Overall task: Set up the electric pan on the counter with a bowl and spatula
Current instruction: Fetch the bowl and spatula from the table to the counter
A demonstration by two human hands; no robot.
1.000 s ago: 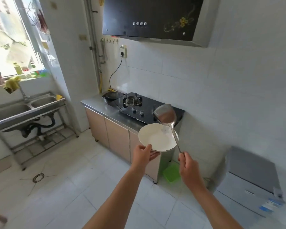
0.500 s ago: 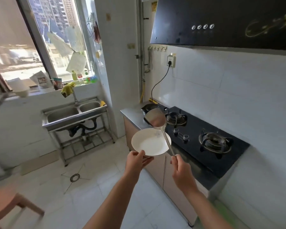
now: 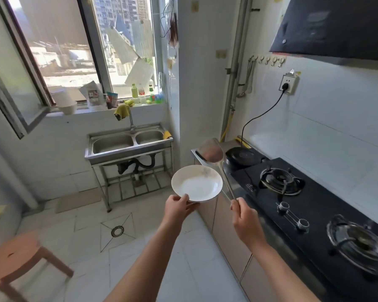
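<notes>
Room: narrow white-tiled kitchen, pale tiled floor with round metal floor drain (image 3: 117, 231) set in a diamond tile.
Far left: round-topped orange wooden stool (image 3: 15, 256) on the floor, low in view.
Window: large dark-framed window (image 3: 74, 46) with tower blocks outside; sill crowded with bottles, packets and a white tub; yellow cloth (image 3: 122, 111) draped over the tap.
Sink: stainless steel double-basin sink (image 3: 129, 143) on a metal frame under the sill, pipes exposed beneath.
Left hand: left hand (image 3: 177, 209) closed on the near rim of the shallow white round ceramic bowl (image 3: 197, 183), thumb on top, fingers underneath.
Bowl: held in the air, roughly level, off the counter edge and above the floor; apparently empty.
Spatula: long-handled stainless steel spatula (image 3: 212, 150), blade up and tilted, above and just behind the bowl, handle running down past the bowl's right rim.
Right hand: right hand (image 3: 245, 221) wrapped round the lower end of the handle, fingers curled shut.
Counter: grey steel counter (image 3: 231, 174) over beige cabinet doors, along the right wall.
Electric pan: small round black electric pan (image 3: 241, 155) at the counter's far end, black cord running up to the white wall socket (image 3: 288, 83).
Hob: black glass two-burner gas hob (image 3: 314, 205), near the pan.
Top right: black range hood (image 3: 336, 27).
</notes>
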